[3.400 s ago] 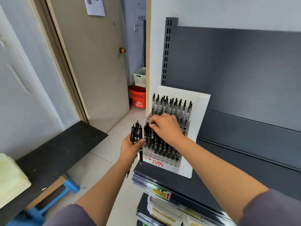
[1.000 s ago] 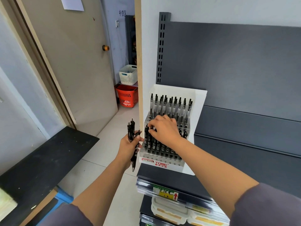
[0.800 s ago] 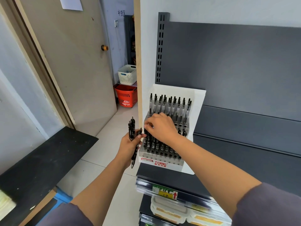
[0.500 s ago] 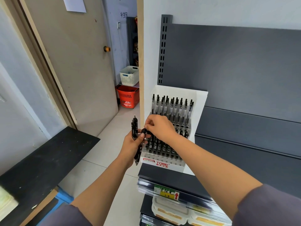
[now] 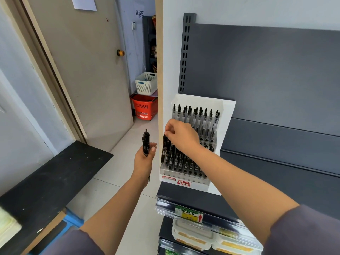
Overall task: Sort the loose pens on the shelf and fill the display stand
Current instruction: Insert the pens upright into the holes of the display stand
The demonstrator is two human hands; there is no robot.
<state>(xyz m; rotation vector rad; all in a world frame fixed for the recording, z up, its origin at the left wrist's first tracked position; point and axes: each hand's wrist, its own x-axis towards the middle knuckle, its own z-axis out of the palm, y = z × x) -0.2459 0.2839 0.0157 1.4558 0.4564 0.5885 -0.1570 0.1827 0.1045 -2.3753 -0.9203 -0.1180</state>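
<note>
TOME display stand [image 5: 227,115]; left hand [image 5: 144,160] grips pens [image 5: 145,142], right hand [image 5: 182,137] pinches pen [image 5: 164,149]

One display stand [image 5: 227,115] stands at right, its rows of pens [image 5: 195,116] too crowded to count. Two hands show: the right hand [image 5: 182,137] pinches one black pen [image 5: 164,146], the left hand [image 5: 144,162] holds a small bunch of pens [image 5: 145,140], number unclear. Two baskets sit far left: one white basket [image 5: 146,82], one red basket [image 5: 144,108]
</note>
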